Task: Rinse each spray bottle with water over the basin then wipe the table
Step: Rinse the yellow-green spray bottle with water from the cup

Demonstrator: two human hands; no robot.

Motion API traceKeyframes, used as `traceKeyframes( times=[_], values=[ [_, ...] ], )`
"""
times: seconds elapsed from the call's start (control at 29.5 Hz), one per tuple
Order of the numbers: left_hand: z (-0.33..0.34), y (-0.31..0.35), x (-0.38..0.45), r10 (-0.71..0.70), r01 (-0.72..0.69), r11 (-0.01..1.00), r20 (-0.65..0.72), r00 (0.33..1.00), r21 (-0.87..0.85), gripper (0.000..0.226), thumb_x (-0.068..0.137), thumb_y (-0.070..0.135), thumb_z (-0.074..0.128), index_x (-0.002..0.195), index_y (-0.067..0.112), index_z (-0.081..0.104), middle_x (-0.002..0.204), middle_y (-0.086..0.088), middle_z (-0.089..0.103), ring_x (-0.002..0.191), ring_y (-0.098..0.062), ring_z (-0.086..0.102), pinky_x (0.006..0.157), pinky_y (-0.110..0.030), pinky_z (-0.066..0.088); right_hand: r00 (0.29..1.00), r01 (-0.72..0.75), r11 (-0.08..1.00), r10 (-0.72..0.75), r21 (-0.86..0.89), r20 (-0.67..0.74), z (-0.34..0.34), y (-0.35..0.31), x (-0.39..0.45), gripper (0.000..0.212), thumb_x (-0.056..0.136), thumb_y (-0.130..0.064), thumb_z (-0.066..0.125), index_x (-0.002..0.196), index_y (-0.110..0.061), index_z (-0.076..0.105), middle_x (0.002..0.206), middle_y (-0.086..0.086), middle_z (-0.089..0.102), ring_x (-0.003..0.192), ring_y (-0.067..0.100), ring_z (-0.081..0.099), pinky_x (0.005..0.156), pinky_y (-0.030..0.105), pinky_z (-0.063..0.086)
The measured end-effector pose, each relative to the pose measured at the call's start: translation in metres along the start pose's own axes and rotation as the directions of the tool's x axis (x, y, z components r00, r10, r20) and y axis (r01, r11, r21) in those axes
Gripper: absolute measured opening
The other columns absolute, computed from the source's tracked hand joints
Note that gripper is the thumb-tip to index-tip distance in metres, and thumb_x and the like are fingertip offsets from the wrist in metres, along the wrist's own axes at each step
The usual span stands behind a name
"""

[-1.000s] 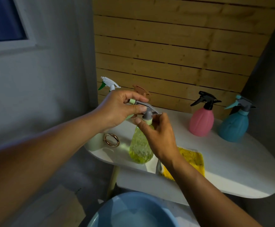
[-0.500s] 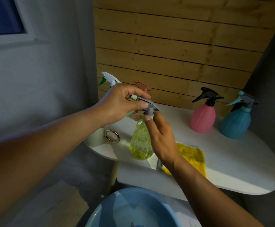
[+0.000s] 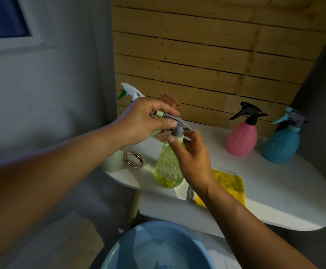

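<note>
here, both hands (image 3: 142, 121) on unlabelled green bottle (image 3: 169, 167)

A single head-worn camera looks forward and down, close over the white worktop (image 3: 274, 191), with the basin (image 3: 131, 247) at 6 o'clock.

Dim, cool indoor light; soft shadows, wide-angle edge bending.

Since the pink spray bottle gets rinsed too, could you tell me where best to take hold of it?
Probably the narrow neck of the pink spray bottle, from the front right: it stands upright, nozzle pointing left, and the neck is slimmer than its round ribbed belly.
</note>
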State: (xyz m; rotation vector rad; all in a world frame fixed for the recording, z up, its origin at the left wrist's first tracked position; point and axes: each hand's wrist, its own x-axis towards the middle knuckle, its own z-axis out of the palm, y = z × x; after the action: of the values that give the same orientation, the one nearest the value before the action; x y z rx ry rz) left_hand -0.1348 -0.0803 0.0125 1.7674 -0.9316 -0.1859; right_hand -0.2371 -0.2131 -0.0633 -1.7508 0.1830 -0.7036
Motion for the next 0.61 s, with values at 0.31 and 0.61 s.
traceKeyframes(
  times=[0.31, 0.61],
  values=[
    [-0.0014, -0.0034, 0.0025, 0.008, -0.008, 1.000, 0.017, 1.000, -0.003, 0.025, 0.085, 0.018, 0.082, 0.107, 0.028, 0.080, 0.110, 0.007, 0.076, 0.107, -0.010, 0.071, 0.098, -0.044, 0.058, 0.999, 0.038, 0.999, -0.037, -0.026, 0.020, -0.0011, 0.0031, -0.0050, 0.023, 0.102, -0.039, 0.057, 0.119, -0.024, 0.061, 0.110, -0.005, 0.067, 0.101, 0.010, 0.063, 0.088, 0.038, 0.051],
    [-0.0007, 0.0006, -0.0002, 0.009, -0.009, 1.000, 0.013, 1.000, 0.023, 0.024, 0.085, 0.017, 0.081, 0.107, 0.027, 0.079, 0.105, 0.009, 0.076, 0.099, -0.008, 0.072, 0.095, -0.042, 0.059, 0.997, 0.072, 0.993, -0.068, -0.090, 0.047, -0.0020, 0.0033, -0.0058, 0.008, 0.100, -0.045, 0.058, 0.099, -0.037, 0.056, 0.094, -0.014, 0.059, 0.089, 0.005, 0.057, 0.080, 0.035, 0.047]
  ],
)
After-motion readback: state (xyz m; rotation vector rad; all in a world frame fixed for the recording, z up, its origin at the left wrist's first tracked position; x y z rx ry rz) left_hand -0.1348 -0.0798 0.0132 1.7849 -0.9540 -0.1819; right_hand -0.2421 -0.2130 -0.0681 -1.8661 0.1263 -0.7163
